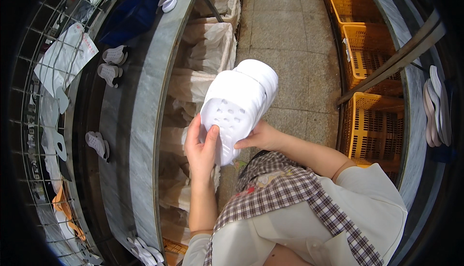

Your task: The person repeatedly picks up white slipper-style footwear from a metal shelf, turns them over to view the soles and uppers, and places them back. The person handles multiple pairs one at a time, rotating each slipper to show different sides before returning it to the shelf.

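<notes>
A stack of white foam slippers, nested into each other, is held up in front of my chest. The uppermost one has a pattern of small holes in its footbed, and its rounded toe strap points away from me. My left hand grips the near left side of the stack, thumb pressed on the footbed. My right hand is closed on the right side, thumb near the lower edge; its other fingers are hidden behind the slippers.
On the left, a grey shelf carries white perforated shoes and a blue bin, beside a wire mesh. White-lined baskets stand below. Across the aisle floor are yellow crates; soles lie on the right shelf.
</notes>
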`<state>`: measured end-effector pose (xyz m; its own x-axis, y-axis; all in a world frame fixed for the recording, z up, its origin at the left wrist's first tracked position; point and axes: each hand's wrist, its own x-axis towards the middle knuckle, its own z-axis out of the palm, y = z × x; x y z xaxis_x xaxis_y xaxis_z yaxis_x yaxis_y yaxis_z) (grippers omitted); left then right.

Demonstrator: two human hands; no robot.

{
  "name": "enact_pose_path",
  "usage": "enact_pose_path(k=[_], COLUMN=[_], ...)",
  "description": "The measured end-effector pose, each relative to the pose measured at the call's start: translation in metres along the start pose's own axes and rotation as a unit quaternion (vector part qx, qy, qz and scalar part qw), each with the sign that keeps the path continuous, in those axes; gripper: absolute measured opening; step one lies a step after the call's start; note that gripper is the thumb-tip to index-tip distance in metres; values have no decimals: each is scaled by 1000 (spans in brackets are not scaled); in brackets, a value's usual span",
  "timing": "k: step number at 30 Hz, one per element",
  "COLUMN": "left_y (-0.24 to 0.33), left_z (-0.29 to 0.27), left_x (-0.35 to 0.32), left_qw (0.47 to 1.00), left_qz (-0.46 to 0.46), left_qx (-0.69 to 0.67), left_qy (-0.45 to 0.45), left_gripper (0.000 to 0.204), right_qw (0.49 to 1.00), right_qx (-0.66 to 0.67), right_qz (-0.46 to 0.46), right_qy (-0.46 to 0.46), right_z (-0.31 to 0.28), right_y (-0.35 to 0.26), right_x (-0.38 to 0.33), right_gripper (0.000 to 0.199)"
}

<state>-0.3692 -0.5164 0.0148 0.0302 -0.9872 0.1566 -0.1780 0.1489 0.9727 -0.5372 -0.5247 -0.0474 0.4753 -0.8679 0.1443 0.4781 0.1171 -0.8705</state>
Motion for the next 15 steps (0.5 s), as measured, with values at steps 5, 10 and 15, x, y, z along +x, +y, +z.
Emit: enact_pose_path(k=[5, 10, 15], left_y=[-13, -18, -18], left_z=[-5, -3, -2], left_x=[0, -2, -4], left_qw=[999, 1000, 1000], left_qz=[4, 8, -3], left_qx=[37, -11, -12], left_qy=[6, 8, 11], left_gripper=[47, 50, 46], right_qw=[985, 963, 954], right_qx=[-145, -249, -249], right_qz=[-84, -89, -156], right_qy=[42, 57, 59], right_z=[-1, -6, -7], right_y=[7, 10, 15], right_x=[2, 2, 4], right_gripper=[61, 56, 61])
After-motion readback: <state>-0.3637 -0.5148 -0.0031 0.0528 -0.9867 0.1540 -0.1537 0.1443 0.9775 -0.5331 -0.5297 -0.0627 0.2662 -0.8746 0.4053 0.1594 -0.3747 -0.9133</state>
